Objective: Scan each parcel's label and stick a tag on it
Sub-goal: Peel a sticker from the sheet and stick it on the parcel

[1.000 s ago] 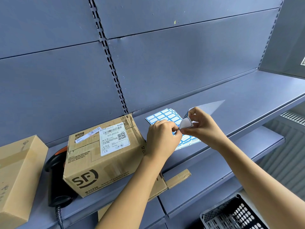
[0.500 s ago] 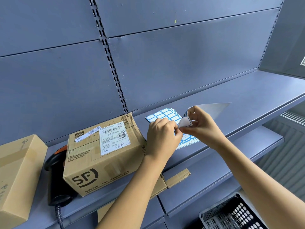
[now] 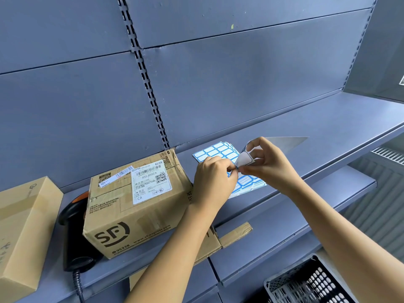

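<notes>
An SF cardboard parcel [image 3: 140, 206] with a white shipping label [image 3: 150, 182] sits on the grey shelf [image 3: 306, 132]. To its right lie sheets of blue-bordered tags [image 3: 218, 150]. Over them my right hand [image 3: 269, 162] holds a tag sheet [image 3: 246, 159] with its corner curled up. My left hand [image 3: 215, 178] pinches at that curled corner, where its fingertips meet those of the right hand. A black scanner [image 3: 74, 228] with an orange top stands left of the parcel, partly hidden by it.
A second cardboard box [image 3: 24, 226] stands at the far left on the shelf. On the shelf below, a cardboard flap [image 3: 236, 232] sticks out. A black slotted basket [image 3: 310, 281] sits at the lower right. The shelf's back wall is close behind.
The right hand has turned the sheet slightly, so its free end swings further right. The left fingers stay at the curled corner. The parcel and scanner have not moved.
</notes>
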A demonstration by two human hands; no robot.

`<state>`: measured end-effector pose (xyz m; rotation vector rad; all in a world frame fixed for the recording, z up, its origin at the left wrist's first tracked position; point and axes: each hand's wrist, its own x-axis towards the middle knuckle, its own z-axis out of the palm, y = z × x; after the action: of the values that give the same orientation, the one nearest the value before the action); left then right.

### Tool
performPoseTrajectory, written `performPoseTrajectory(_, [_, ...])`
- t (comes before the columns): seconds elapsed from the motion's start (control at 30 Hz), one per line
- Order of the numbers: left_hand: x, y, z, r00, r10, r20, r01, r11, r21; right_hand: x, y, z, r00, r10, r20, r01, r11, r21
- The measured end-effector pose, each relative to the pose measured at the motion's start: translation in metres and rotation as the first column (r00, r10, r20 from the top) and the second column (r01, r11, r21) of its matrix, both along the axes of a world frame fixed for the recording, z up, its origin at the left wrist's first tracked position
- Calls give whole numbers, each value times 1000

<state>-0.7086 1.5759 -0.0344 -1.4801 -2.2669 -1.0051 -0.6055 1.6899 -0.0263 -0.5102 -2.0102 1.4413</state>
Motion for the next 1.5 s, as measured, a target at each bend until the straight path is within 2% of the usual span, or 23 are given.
performPoseTrajectory(0.1, [0,1,2,1000,5,18,-5,1000,-7,2,-1,2,1000,19,4,-19,1000,14])
performPoseTrajectory(0.37, [7,-1,6,998,27,54,-26,999,-26,3,-8,2,998,-27,62,11,967,253])
performPoseTrajectory(0.53, [6,-1,8,996,38,78,-35,999,-33,1,-8,4,997,-50,55,33,961,276])
performPoseTrajectory(0.97, [7,-2,7,994,42,97,-42,999,1,-3,-6,-1,999,-39,-25,40,998,58])
performPoseTrajectory(1.17, [5,0,3,999,46,27,-47,998,37,-2,-4,0,997,19,-77,-32,985,-172])
performPoseTrajectory(1.37, [7,1,2,994,91,-59,-85,991,99,-3,-4,2,990,-3,-138,-36,961,-274])
performPoseTrajectory(1.43, [9,1,4,997,66,-30,-62,991,118,-3,-3,3,986,1,-168,-51,954,-296])
performPoseTrajectory(1.5, [10,-1,8,998,27,60,-35,990,140,-2,-1,2,982,16,-188,-75,947,-312])
